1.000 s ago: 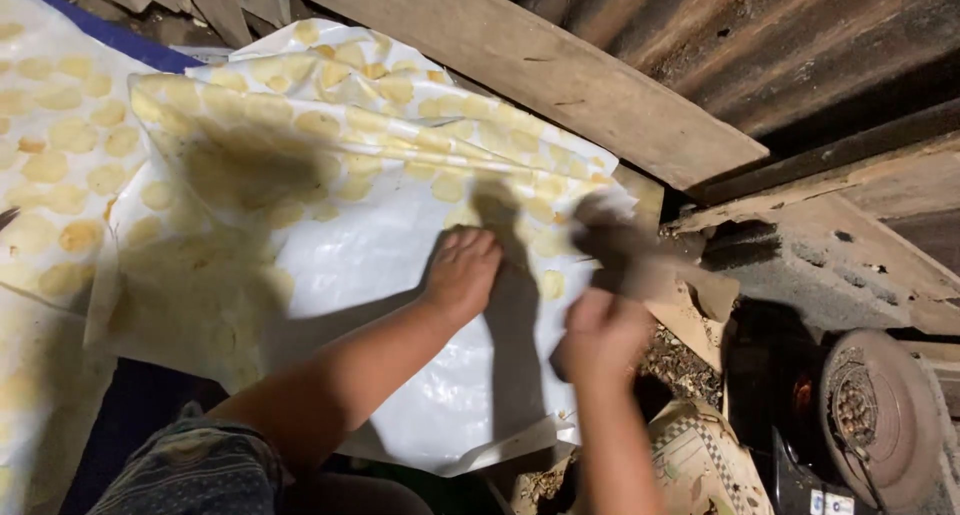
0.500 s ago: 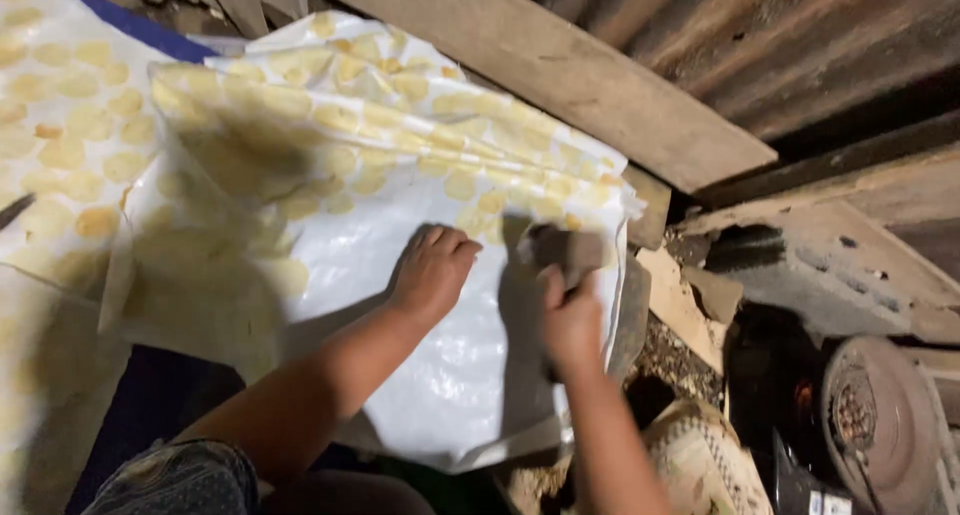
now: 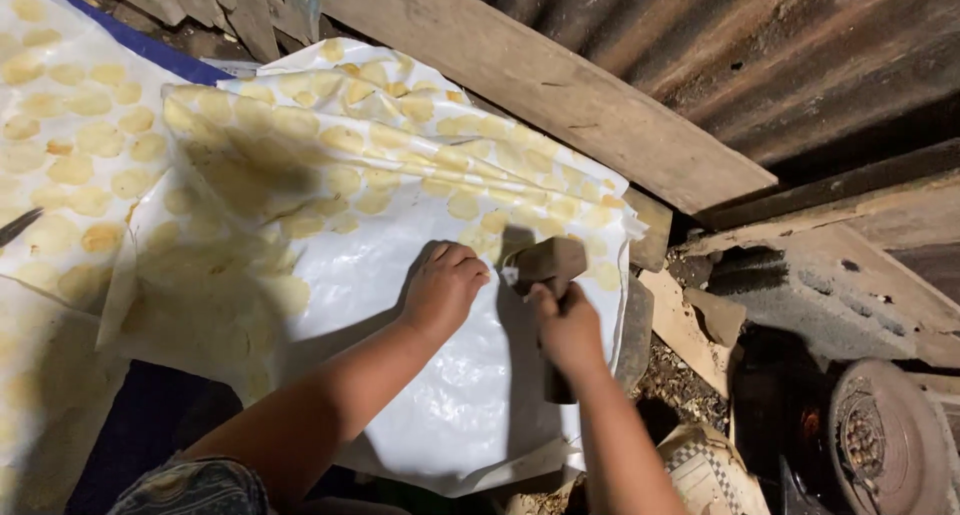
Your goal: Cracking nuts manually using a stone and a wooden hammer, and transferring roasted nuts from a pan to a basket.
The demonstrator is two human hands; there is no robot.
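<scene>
1. The right hand [image 3: 568, 327] has its grip wrapped tight around the handle of a dark wooden mallet with a blocky head [image 3: 548, 262]. The head sits just above the knuckles, resting on or just over the sheet; which of the two cannot be told.
2. The left hand [image 3: 443, 290] presses palm-down, fingers curled, on the glossy white plastic sheet spotted with pale yellow discs [image 3: 330, 225]. It holds nothing, and its fingertips lie just beside the mallet head.
3. Risk: with the fingertips so near the head, a stroke that drifts left of the grip could likely catch them.
4. Risk: the sheet is wrinkled and overhangs the edge just right of the grip, above rubble and a grey concrete block [image 3: 800, 305]. A hard blow there might tear the plastic or let it slide off.
5. Risk: the discs beyond the grip could be crushed or shaken loose.
6. Against the frame half a second earlier, the mallet head is now sharp rather than blurred and sits lower, nearer the left fingertips. The left hand has stayed on the same patch of sheet.
</scene>
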